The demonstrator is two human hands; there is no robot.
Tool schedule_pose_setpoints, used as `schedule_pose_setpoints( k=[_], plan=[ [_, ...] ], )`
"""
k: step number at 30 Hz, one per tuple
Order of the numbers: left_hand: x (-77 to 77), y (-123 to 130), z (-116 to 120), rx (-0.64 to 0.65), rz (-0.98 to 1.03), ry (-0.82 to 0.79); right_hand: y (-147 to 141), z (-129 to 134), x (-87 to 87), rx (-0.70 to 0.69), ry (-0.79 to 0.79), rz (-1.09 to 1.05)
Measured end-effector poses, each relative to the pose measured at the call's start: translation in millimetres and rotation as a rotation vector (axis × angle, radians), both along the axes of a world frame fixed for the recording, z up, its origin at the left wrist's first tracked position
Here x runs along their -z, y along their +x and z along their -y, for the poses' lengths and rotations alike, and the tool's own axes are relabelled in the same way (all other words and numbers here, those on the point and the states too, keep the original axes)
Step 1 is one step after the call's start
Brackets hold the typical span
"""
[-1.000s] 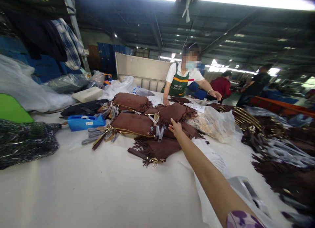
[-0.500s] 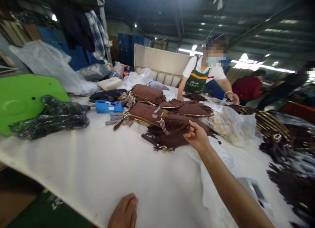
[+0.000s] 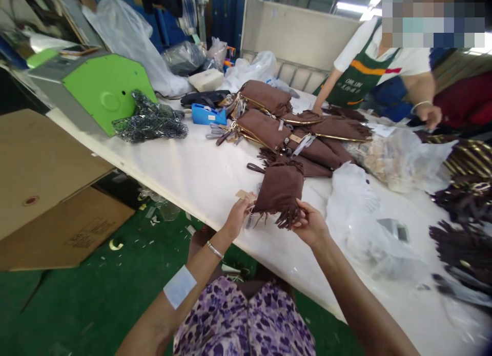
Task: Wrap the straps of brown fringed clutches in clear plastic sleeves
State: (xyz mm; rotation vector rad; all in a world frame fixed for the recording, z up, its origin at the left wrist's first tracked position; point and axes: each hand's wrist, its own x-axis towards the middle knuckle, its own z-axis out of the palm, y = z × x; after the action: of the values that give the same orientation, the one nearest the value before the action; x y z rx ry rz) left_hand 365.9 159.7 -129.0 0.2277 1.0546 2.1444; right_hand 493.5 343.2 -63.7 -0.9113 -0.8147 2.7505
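A small brown fringed pouch (image 3: 280,187) is held between my two hands over the near side of the table. My left hand (image 3: 240,212) is closed at its left corner, where a tan paper tag (image 3: 243,194) and strings show by the fingertips. Pinched in my right hand (image 3: 310,222) is the fringe at the lower right corner. A wrist loop sticks out at the pouch's upper left. Right behind it lie several larger brown bags (image 3: 263,129) with gold zippers, tags and fringe.
On the white table (image 3: 172,164) stand a blue tape dispenser (image 3: 209,115), a green machine (image 3: 107,92) with crumpled dark film, and clear plastic bags (image 3: 400,153). More dark fringed pieces lie at right. Across the table a co-worker (image 3: 357,79) stands. Cardboard (image 3: 49,171) is at left.
My right hand has drawn a brown fringed pouch from the pile towards me. My left hand has come up from the table edge and closed on its corner. The view has tilted down.
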Motion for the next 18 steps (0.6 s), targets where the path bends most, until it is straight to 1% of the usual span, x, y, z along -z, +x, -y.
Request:
schedule_pose_setpoints(
  k=[2, 3, 5, 6, 7, 9, 12, 13, 14, 15, 16, 18],
  plan=[
    [-4.9, 2.2, 4.1, -0.046, 0.056, 0.048, 1.3, 5.4, -16.2, -0.022, 0.041, -0.079],
    [-7.1, 3.3, 6.8, -0.038, 0.108, 0.059, 2.4, 8.1, -22.2, -0.028, 0.072, -0.117],
    [-10.8, 7.4, 13.3, 0.018, 0.208, 0.08, 7.2, 12.7, -25.6, -0.024, 0.152, -0.16],
    [-12.3, 10.9, 17.2, 0.051, 0.244, 0.084, 11.7, 14.7, -22.0, -0.011, 0.192, -0.151],
    [-13.4, 15.3, 21.6, 0.082, 0.27, 0.078, 17.8, 16.5, -14.7, 0.005, 0.227, -0.115],
    [-14.5, 26.0, 32.5, 0.188, 0.325, 0.049, 34.8, 20.3, 8.1, 0.019, 0.278, 0.003],
    [-12.3, 42.3, 52.4, 0.467, 0.437, 0.016, 67.4, 27.4, 47.6, -0.026, 0.308, 0.144],
    [-10.3, 47.1, 58.9, 0.527, 0.454, 0.012, 77.7, 29.8, 58.2, -0.042, 0.312, 0.165],
    [-7.7, 51.6, 64.6, 0.555, 0.463, -0.009, 86.6, 32.0, 66.3, -0.047, 0.317, 0.182],
    [-4.6, 55.9, 69.4, 0.556, 0.46, -0.049, 93.6, 33.9, 71.9, -0.046, 0.325, 0.203],
    [-1.0, 60.0, 72.9, 0.548, 0.443, -0.095, 98.3, 35.2, 75.0, -0.044, 0.335, 0.225],
    [6.5, 68.2, 75.2, 0.524, 0.365, -0.19, 101.1, 36.1, 75.5, -0.07, 0.357, 0.26]
  ],
)
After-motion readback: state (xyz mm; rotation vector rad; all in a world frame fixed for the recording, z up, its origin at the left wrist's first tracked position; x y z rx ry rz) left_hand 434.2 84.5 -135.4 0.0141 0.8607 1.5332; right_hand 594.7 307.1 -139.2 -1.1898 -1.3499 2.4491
